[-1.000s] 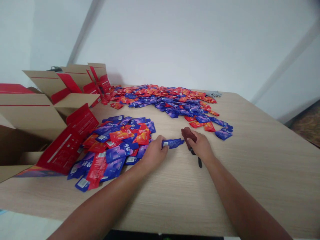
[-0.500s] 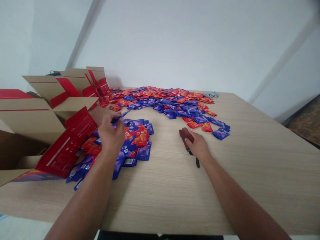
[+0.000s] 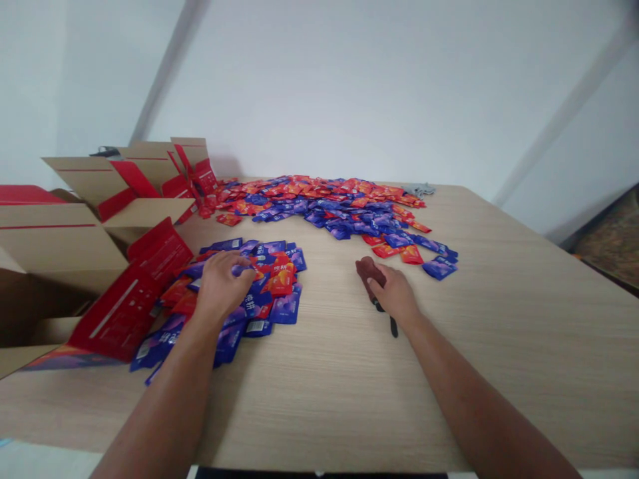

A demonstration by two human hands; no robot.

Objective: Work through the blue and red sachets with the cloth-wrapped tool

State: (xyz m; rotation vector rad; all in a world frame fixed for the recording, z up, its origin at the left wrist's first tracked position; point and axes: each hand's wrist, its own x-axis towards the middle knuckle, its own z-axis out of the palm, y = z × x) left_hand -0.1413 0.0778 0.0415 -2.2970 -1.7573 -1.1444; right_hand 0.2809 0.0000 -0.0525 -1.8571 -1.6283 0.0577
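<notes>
My left hand (image 3: 224, 279) rests over the near heap of small purple and red foil packets (image 3: 282, 306). Its thumb and fingers are apart, and between them only packets of the heap show. At the right, my right hand (image 3: 395, 293) is closed on a brown, lumpy object (image 3: 367, 267) lying low over the table. A black, strap-like end (image 3: 394, 326) sticks out below that hand. What the brown object is, I cannot make out, since the fingers cover part of it.
A long heap of red and purple packets (image 3: 339, 216) stretches along the table's back. Open cardboard boxes with red flaps (image 3: 117, 299) line the left side, close to my left hand. A crumpled grey cloth (image 3: 422, 189) lies at the back right of the wooden table (image 3: 329, 399).
My left hand has let go of a purple packet, which now lies on the near heap, and has lowered slightly. My right hand has kept its hold and barely moved.
</notes>
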